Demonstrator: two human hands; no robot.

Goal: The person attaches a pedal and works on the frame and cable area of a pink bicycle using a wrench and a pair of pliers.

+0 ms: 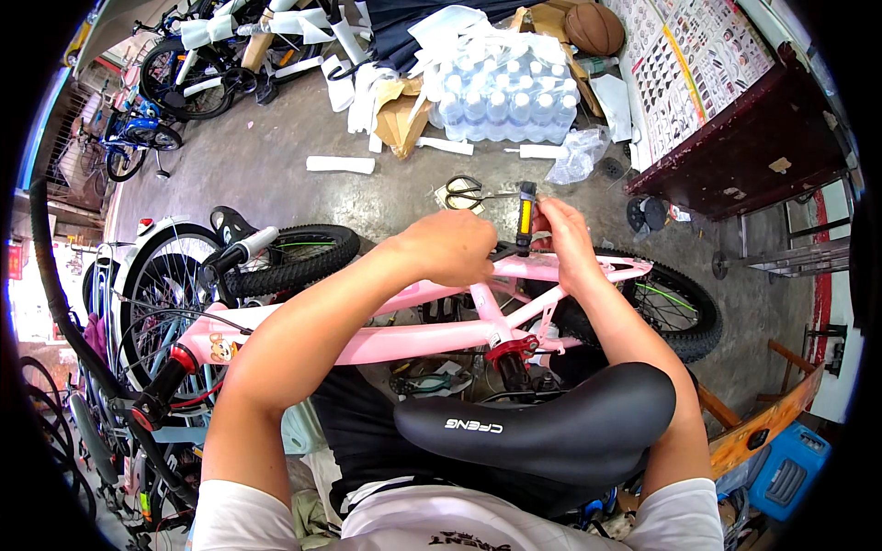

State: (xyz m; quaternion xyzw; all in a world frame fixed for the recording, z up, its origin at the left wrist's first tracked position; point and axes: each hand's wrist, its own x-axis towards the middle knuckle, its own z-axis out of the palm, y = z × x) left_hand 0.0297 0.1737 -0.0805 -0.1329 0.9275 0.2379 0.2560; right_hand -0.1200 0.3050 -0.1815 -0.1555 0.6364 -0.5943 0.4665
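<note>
A pink bicycle frame (413, 342) lies across in front of me, its head tube on the left and rear wheel (675, 308) on the right. A black saddle (542, 424) on its seatpost, with a red seat clamp (513, 349), points toward my lap. My left hand (452, 246) is closed at the frame's far side; its fingertips and anything in them are hidden. Beside it, my right hand (562, 241) has its fingers curled at what looks like an upright black pedal (525, 219) with a yellow strip.
Black-handled scissors (464, 193) lie on the floor just beyond my hands. Farther off are wrapped water bottles (505, 96), cardboard (401, 118) and a basketball (594, 28). Bicycles (161, 266) crowd the left side. A blue plastic case (790, 470) stands at lower right.
</note>
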